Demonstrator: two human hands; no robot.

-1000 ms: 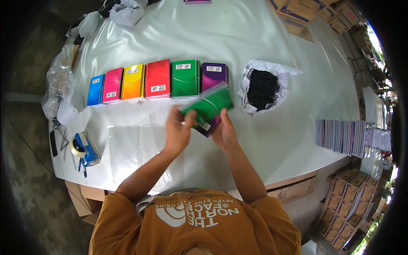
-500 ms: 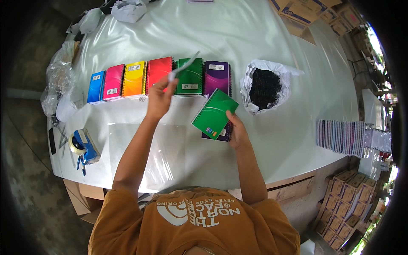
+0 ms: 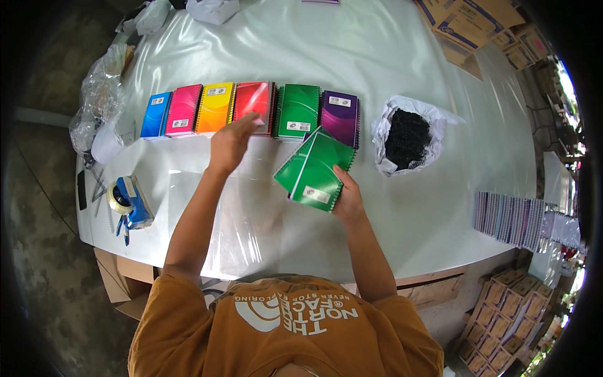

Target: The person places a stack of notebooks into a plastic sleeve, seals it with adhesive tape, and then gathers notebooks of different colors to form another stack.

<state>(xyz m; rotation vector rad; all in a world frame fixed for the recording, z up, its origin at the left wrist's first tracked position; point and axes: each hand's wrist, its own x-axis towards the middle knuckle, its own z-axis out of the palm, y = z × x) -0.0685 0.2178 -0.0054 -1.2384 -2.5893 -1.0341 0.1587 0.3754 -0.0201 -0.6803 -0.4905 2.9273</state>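
My right hand grips a fan of spiral notebooks: a green notebook with a white label on top, another green one beneath, and a sliver of purple behind them. My left hand is at the lower edge of the red notebook stack, fingertips pinched. A thin pale blurred thing rises from those fingers across the red cover; its kind cannot be made out. In the same row stand blue, pink, yellow, green and purple notebook stacks.
Right of the row lies white wrapping around a black mass. A blue tape dispenser sits at the left, near clear plastic. Several notebooks stand packed at the right edge; cartons are at the far right.
A labelled green notebook now tops the fan in my right hand. My left hand has shifted from beside the green stack down onto the red stack. The view has moved slightly.
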